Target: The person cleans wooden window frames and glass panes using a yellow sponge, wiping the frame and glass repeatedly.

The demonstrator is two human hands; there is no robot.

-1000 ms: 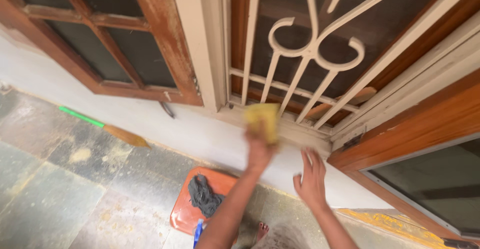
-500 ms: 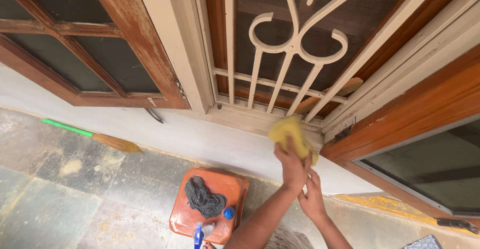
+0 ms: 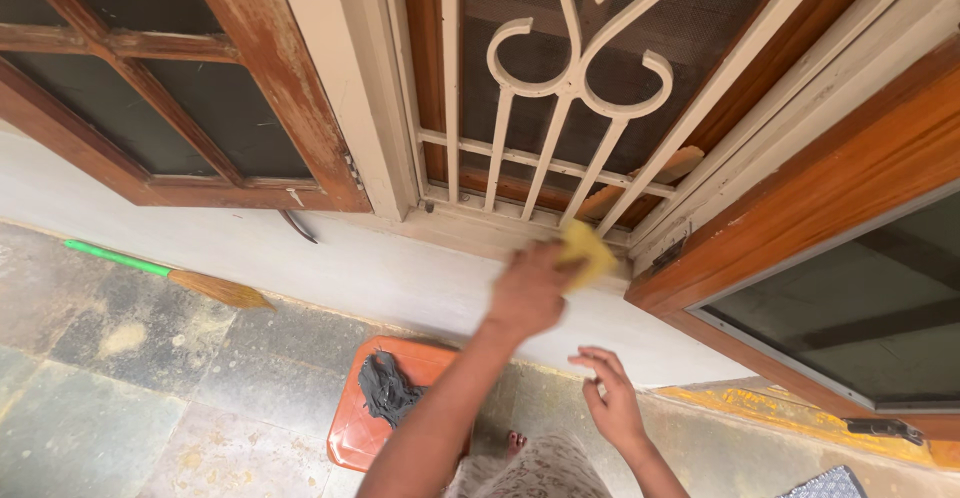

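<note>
My left hand (image 3: 528, 293) grips a yellow cloth (image 3: 587, 248) and presses it on the cream window sill (image 3: 470, 220), close to the sill's right corner. The hand and cloth are blurred by motion. Above them stands a cream metal grille (image 3: 560, 78) with a scroll pattern, and a dark mesh lies behind it. My right hand (image 3: 612, 403) hangs lower, in front of the white wall (image 3: 380, 270). Its fingers are loosely curled and hold nothing.
An orange plastic stool (image 3: 352, 438) with a dark rag (image 3: 388, 388) on it stands on the stone floor below. A green-handled broom (image 3: 170, 278) lies along the wall at left. Wooden shutters hang open at left (image 3: 255, 78) and right (image 3: 830, 248).
My left hand slid the yellow cloth rightward along the sill, from below the scroll to the right corner. My right hand dropped lower and away from the wall.
</note>
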